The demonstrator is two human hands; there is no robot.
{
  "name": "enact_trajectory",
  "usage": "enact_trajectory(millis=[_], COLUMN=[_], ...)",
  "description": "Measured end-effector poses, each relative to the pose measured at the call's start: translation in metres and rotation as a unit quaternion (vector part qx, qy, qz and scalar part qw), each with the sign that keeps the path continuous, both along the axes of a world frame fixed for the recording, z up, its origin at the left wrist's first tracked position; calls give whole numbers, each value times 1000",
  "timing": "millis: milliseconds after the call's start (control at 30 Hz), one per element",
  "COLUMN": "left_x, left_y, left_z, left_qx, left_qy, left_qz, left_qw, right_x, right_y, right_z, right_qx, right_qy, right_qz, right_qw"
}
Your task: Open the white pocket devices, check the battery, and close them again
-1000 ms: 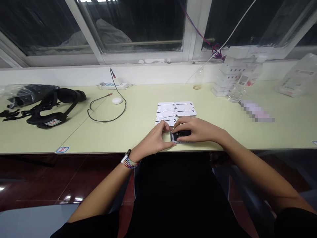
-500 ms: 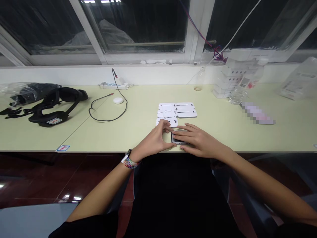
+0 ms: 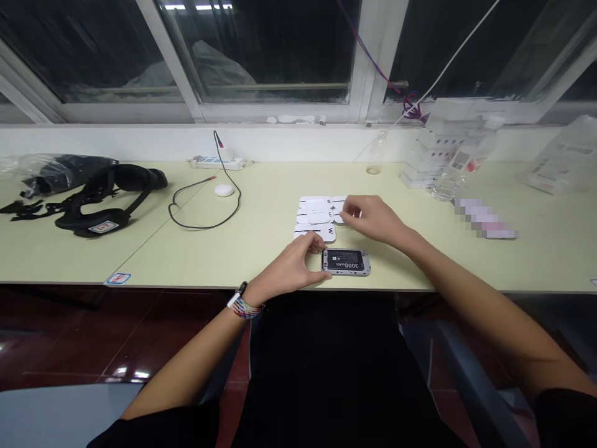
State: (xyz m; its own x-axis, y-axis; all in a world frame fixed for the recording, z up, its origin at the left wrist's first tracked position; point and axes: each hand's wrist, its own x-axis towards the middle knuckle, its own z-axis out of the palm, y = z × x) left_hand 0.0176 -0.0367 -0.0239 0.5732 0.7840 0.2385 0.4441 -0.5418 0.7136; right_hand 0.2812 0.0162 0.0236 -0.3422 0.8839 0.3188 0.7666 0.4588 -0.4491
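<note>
A small grey device lies flat near the table's front edge, its black battery marked 3000mAh facing up. My left hand pinches the device's left end between thumb and fingers. My right hand is farther back, with its fingers curled on the right one of several white covers laid side by side. Most of that cover is hidden under the hand. Another white cover lies just behind the device.
On the pale green table, a black headset and a plastic bag sit at the left. A black cable, white puck and power strip are behind. Stacked white boxes and a bottle stand at the right.
My right hand has lifted off the device and moved back to the white covers, uncovering the battery. My left hand has stayed on the device's left end.
</note>
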Motion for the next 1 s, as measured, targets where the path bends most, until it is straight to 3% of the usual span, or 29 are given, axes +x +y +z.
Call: enact_trajectory(millis=[200,367,700,1000], left_x=[1,1,0,0], left_y=[-1,-2,-1,0], left_z=[0,1,-1,0], left_qx=[0,-1,11,9], left_qy=[2,6,9,12], left_qz=[2,3,0,0], left_qw=[1000,1000,1000,1000], right_x=[-48,-73,-71,-60], right_y=[47,64,68,83], right_z=[3,-3,-10,-11], right_qx=[-61,-45,-51,-85], right_qy=[-113,-126,-107,43], right_qz=[-79,-90,-101,-7], right_qw=[989,987,988,995])
